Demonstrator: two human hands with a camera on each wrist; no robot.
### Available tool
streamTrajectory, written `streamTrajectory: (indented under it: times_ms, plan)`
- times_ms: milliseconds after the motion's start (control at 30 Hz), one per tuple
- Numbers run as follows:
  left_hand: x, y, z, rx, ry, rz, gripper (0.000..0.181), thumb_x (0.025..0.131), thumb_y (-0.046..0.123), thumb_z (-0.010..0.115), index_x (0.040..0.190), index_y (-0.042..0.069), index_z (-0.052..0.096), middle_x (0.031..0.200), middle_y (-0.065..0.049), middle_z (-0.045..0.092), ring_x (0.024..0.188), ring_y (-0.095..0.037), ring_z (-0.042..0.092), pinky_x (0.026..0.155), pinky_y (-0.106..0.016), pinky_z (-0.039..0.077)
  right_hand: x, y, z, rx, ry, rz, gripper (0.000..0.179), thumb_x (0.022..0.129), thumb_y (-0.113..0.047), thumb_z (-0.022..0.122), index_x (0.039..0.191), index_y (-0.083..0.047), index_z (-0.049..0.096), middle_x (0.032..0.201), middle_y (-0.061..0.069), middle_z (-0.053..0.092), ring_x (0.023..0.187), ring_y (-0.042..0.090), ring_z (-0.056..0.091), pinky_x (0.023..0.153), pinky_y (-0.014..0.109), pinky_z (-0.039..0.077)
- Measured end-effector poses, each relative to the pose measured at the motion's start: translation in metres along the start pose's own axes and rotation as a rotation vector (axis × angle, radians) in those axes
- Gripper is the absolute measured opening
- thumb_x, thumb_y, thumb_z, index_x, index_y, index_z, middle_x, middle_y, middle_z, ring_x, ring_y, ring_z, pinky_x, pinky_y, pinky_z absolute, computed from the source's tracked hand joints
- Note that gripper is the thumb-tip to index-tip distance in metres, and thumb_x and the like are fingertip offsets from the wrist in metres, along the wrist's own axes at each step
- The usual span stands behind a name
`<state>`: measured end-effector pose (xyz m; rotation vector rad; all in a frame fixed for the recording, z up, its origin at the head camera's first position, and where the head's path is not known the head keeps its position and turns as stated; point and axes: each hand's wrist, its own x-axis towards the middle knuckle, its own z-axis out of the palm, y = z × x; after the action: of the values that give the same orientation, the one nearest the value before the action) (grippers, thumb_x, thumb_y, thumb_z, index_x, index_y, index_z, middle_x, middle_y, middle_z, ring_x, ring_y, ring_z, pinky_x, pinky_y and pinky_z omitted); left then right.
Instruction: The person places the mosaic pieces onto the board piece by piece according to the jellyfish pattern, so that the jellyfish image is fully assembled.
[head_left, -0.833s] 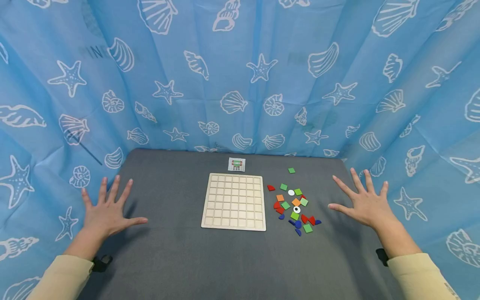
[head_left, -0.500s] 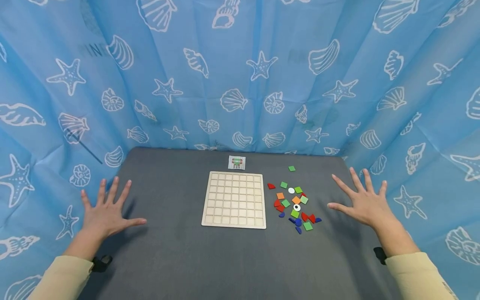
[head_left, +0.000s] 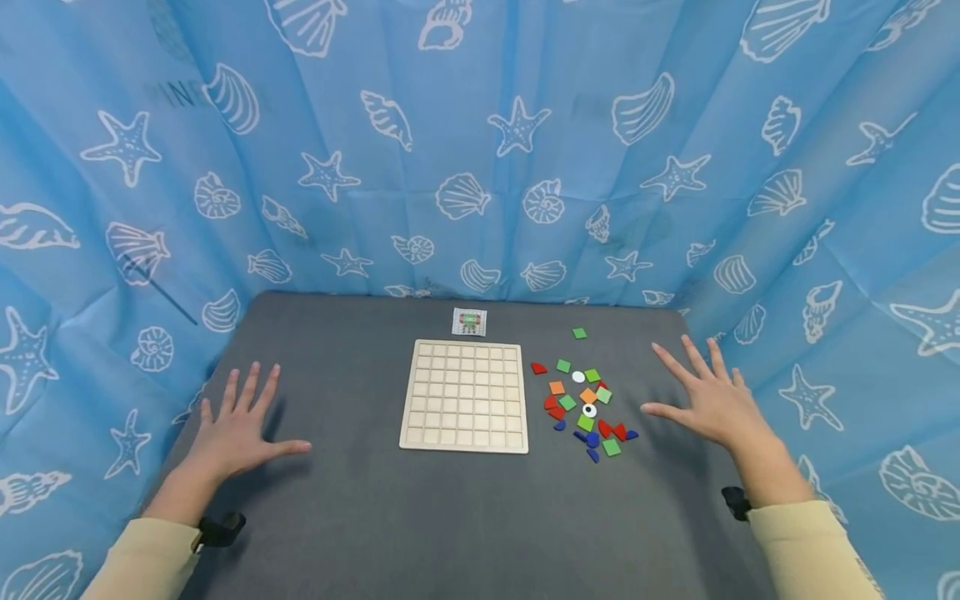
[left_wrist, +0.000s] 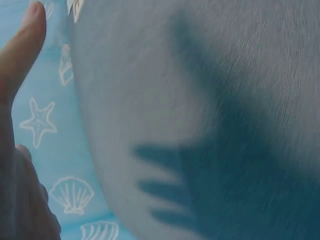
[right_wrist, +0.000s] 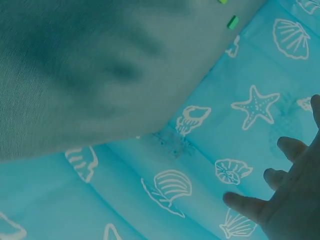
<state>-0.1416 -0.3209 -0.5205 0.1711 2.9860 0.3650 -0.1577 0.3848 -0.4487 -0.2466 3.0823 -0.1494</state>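
Observation:
My left hand (head_left: 234,440) hovers over the left side of the grey table with fingers spread, holding nothing; its shadow falls on the cloth in the left wrist view. On the other side my right hand (head_left: 720,407), also spread and holding nothing, is nearest to a scatter of small flat pieces. Among these are green squares (head_left: 611,447), orange squares (head_left: 557,387), red quarter-round pieces (head_left: 538,367), blue half-round pieces (head_left: 592,456) and a white disc (head_left: 577,377). A square wooden grid board (head_left: 464,397) with bare cells lies between the hands, left of the pieces.
Behind the board lies a small printed card (head_left: 469,322) with a coloured figure. One green square (head_left: 579,333) sits apart near the back. A blue shell-patterned curtain (head_left: 465,150) surrounds the table (head_left: 450,517) at the back and sides.
My left hand has shifted slightly to the right and my right hand slightly to the left, both still spread. The view has tilted a little; the board and pieces stay put.

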Motion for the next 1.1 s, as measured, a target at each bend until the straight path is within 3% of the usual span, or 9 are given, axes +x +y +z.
streamTrajectory:
  times_ms: [200,367,467,633,767,967,1100]
  plan:
    - [0.005,0.013,0.023,-0.061,0.092,0.08,0.14,0.066,0.085,0.069,0.162,0.023,-0.012,0.168,-0.017,-0.019,0.152,-0.049,-0.014,0.11,-0.082,0.006,0.005,-0.007,0.007,0.039,0.021,-0.024,0.102,0.083,-0.071,0.066,0.163,-0.031,0.017,0.167,0.023,0.014,0.151,0.053,0.008,0.101,0.085,0.024]
    - [0.011,0.03,0.043,-0.14,0.169,0.128,0.139,0.067,0.076,0.077,0.163,0.02,-0.007,0.169,-0.018,-0.011,0.155,-0.043,-0.01,0.114,-0.077,0.01,0.009,-0.011,0.02,0.062,0.105,-0.074,0.092,0.084,-0.059,0.074,0.158,-0.021,0.036,0.159,0.024,0.034,0.144,0.05,0.032,0.1,0.078,0.037]
    - [0.015,0.043,0.056,-0.19,0.184,0.13,0.138,0.068,0.071,0.08,0.164,0.02,-0.005,0.17,-0.016,-0.006,0.156,-0.039,-0.01,0.114,-0.077,0.015,0.011,-0.014,0.029,0.082,0.162,-0.095,0.084,0.082,-0.051,0.079,0.151,-0.016,0.046,0.152,0.023,0.044,0.137,0.048,0.042,0.096,0.073,0.044]
    - [0.021,0.064,0.078,-0.28,0.125,0.145,0.135,0.069,0.069,0.081,0.164,0.022,-0.003,0.171,-0.01,-0.007,0.157,-0.036,-0.01,0.115,-0.074,0.016,0.014,-0.023,0.043,0.122,0.193,-0.088,0.072,0.084,-0.045,0.08,0.143,-0.012,0.056,0.142,0.022,0.055,0.129,0.045,0.051,0.091,0.068,0.05]
    - [0.027,0.078,0.089,-0.327,0.099,0.174,0.134,0.069,0.066,0.083,0.164,0.019,0.002,0.171,-0.011,0.003,0.157,-0.035,-0.003,0.121,-0.067,0.013,0.019,-0.032,0.051,0.157,0.171,-0.068,0.067,0.085,-0.041,0.081,0.141,-0.011,0.059,0.139,0.022,0.058,0.127,0.044,0.053,0.094,0.068,0.049]
    - [0.037,0.1,0.094,-0.402,0.052,0.216,0.131,0.067,0.061,0.086,0.163,0.007,0.014,0.17,-0.014,0.015,0.157,-0.037,0.006,0.119,-0.066,0.021,0.026,-0.039,0.065,0.176,0.148,-0.043,0.061,0.086,-0.037,0.08,0.138,-0.011,0.061,0.137,0.021,0.06,0.126,0.045,0.054,0.093,0.07,0.047]
    - [0.044,0.112,0.098,-0.391,0.006,0.221,0.13,0.068,0.064,0.085,0.162,0.006,0.016,0.169,-0.013,0.016,0.157,-0.036,0.008,0.121,-0.063,0.02,0.03,-0.043,0.072,0.194,0.156,-0.043,0.059,0.086,-0.036,0.08,0.135,-0.009,0.064,0.132,0.02,0.064,0.115,0.041,0.063,0.09,0.066,0.051]
